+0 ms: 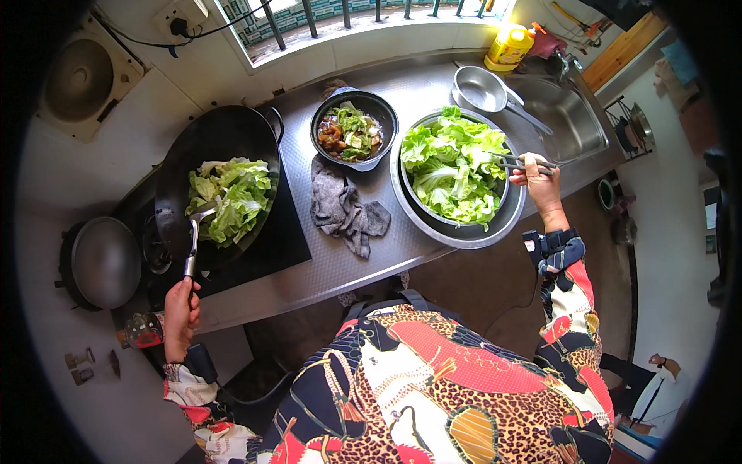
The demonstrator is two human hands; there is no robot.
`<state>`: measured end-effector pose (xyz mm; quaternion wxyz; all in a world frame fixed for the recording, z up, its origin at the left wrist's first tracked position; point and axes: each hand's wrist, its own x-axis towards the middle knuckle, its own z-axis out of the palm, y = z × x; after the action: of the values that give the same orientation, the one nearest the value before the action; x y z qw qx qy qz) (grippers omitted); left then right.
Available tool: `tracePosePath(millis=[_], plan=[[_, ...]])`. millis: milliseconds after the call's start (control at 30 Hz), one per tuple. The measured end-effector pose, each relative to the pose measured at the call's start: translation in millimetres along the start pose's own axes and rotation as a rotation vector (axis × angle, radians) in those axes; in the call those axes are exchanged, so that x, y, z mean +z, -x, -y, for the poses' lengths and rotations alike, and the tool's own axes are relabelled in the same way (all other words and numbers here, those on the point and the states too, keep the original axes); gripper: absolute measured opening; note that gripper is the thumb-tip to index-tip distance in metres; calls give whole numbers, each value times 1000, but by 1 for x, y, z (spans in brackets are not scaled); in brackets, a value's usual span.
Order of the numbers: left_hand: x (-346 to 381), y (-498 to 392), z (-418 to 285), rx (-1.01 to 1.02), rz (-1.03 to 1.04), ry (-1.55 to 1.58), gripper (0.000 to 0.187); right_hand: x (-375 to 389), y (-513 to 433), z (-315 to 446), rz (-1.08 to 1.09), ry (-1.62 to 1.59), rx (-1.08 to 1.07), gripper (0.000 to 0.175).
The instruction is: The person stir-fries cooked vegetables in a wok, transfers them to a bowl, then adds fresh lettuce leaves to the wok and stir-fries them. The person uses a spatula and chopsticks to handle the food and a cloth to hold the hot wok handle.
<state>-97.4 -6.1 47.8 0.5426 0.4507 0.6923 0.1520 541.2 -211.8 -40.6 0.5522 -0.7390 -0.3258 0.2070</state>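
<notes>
My left hand (182, 316) grips the handle of a metal wok spatula (194, 243), whose blade touches leafy greens (235, 200) in a large black wok (217, 136). In my right hand (539, 180) is a pair of dark chopsticks (516, 162), their tips among the fresh lettuce-like leaves (455, 168). Those leaves heap up in a metal basin (497, 217), which sits inside a wider metal basin (517, 211) at the counter's front edge. Between wok and basins stands a dark casserole pot (389, 113) holding cooked greens and brown chunks in sauce.
A crumpled grey cloth (339, 203) lies before the casserole. Behind the basins are a steel saucepan (478, 88), a yellow bottle (510, 47) and the sink (571, 127). A round lid (107, 262) and a glass jar (144, 330) are at left. Another person (655, 394) is at lower right.
</notes>
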Motion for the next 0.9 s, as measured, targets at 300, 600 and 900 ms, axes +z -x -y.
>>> tracePosePath(millis=[300,600,900], plan=[[3,-23,10,0,-25,-88,29,6,38,48,-75,-85,-101,25],[-27,-27,33,3,36,-165,31,31,56,120,-68,106,-246,29],[12,-16,19,5,80,-142,31,24,63,148,-43,136,-419,35]])
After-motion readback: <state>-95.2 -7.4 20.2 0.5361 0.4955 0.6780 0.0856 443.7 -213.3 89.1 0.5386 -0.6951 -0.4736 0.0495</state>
